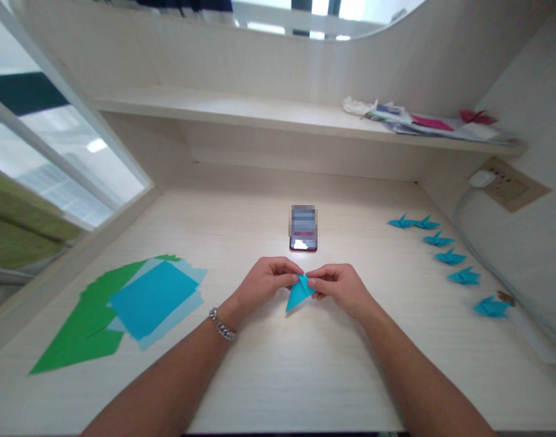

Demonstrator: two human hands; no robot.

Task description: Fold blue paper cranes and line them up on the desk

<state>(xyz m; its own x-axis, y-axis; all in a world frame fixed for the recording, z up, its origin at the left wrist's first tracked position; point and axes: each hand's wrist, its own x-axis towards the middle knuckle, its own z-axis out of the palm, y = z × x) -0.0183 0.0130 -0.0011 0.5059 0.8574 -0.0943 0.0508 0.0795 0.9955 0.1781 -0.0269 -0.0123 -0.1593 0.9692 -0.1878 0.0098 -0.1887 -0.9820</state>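
Between my two hands is a small piece of folded blue origami paper (298, 295), its long point aimed down toward me and slightly left. My left hand (274, 277) pinches its upper left edge between thumb and fingers. On the upper right edge, my right hand (336, 283) pinches the same paper, with some fingers curled behind it. A crease runs down the paper's face. Just beyond my fingertips a phone (304, 228) lies flat on the desk, its screen lit and blurred.
To the left, blue paper sheets (155, 297) lie over green paper sheets (77, 340). Several folded blue paper cranes (450, 257) line the right side, near a cable (481, 261) running from a wall socket (515, 183). A shelf (260, 115) with papers (423, 123) spans the back.
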